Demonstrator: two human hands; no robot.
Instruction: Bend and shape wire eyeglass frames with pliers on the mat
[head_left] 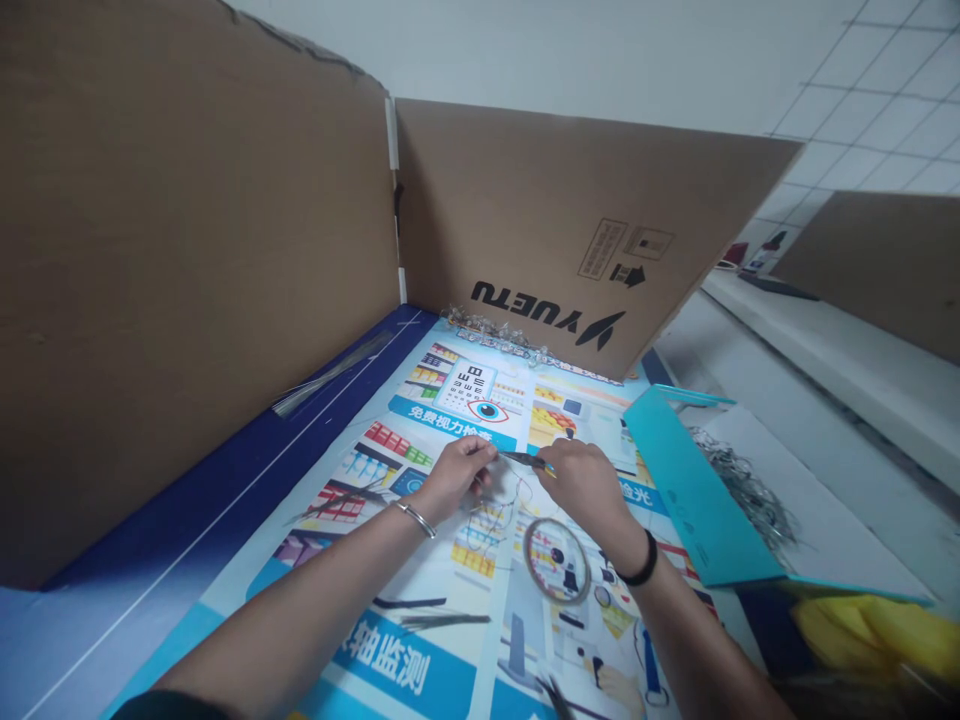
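Pliers: slim dark jaws with a touch of yellow at the handle; the pliers (531, 460) lie level over the printed sheet (517, 625) on the counter, between both hands.
Right grip: the right hand (583, 485) is wrapped around the handles, hiding most of them.
Left grip: the left hand (457, 475) has thumb and forefinger pinched at the pliers' tip, on what seems to be thin wire (491, 520).
Thin wire: hair-fine, looped and tangled below the fingers; its pinched end is too small to make out.
Coil: a smooth round ring, the wire coil (529, 565), near the right wrist.
Folder: glossy turquoise, the folder (671, 485) beside a tangled grey wire heap (742, 485).
Bottom edge: a dark pointed tool (556, 697), cut off.
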